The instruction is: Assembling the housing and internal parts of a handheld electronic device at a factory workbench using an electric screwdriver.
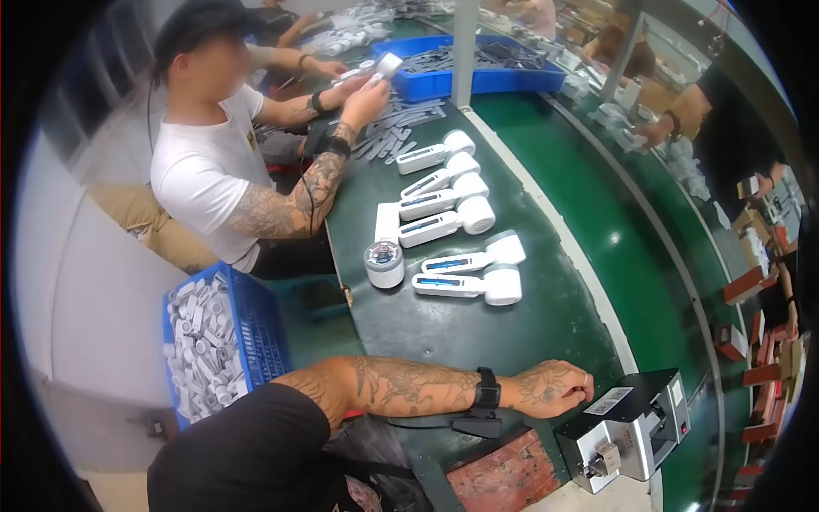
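My left hand [550, 389], at the end of a tattooed forearm with a black wristband [487, 391], is low over the bench beside a black and silver bench machine [627, 431]. Its fingers are curled in, and a ring shows on one. Anything inside them is hidden. My right hand is out of the picture. Beyond my forearm lie several white handheld devices [467, 286] with round heads and slim handles, blue strips showing in some handles. One more device [384, 264] stands head up, its inner parts exposed.
A reddish worn slab [505, 474] lies near the machine. At left stands a blue crate [256, 328] full of white parts. A co-worker in a white shirt [200, 162] holds a white device [386, 68]. Beyond the bench's pale rail [554, 218] runs a green conveyor [610, 230]; a blue tray [426, 85] holds dark parts.
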Demonstrator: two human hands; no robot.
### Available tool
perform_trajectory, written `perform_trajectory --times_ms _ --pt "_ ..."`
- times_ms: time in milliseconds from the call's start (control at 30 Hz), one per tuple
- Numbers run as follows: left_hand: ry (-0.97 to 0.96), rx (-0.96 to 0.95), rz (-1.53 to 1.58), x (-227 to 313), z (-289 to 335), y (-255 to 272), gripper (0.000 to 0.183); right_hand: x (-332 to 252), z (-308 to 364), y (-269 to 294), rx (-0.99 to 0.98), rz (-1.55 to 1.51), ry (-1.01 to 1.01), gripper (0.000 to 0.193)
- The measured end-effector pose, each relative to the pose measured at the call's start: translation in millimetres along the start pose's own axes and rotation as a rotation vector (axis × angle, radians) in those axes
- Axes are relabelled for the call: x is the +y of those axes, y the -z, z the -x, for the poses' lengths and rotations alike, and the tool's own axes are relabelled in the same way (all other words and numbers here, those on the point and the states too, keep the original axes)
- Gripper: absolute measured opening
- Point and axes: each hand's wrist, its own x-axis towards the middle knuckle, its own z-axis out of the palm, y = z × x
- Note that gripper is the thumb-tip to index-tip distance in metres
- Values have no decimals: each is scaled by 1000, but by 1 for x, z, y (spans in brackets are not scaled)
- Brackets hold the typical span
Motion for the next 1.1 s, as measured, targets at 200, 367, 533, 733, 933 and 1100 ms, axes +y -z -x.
perform_trajectory --times_ms 200,367,533,733,933,1100 --pt "27 14 3 1 -4 -1 15 1 -3 -4 -15 -128 49 57" --pt "17 38 46 11 -4 0 14 4 -4 18 -29 -498 -102 49" --pt "36 49 73 4 -5 -1 13 6 -5 -4 109 155 42 58" --pt "-64 49 -9 -3 -8 0 12 10 -7 -14 181 190 96 56" --pt "-9 25 28 -3 -4 -1 11 8 -7 -5 107 173 -1 53" --pt "-10 26 38 1 -10 -5 11 85 -54 7 -508 -1201 750 53"
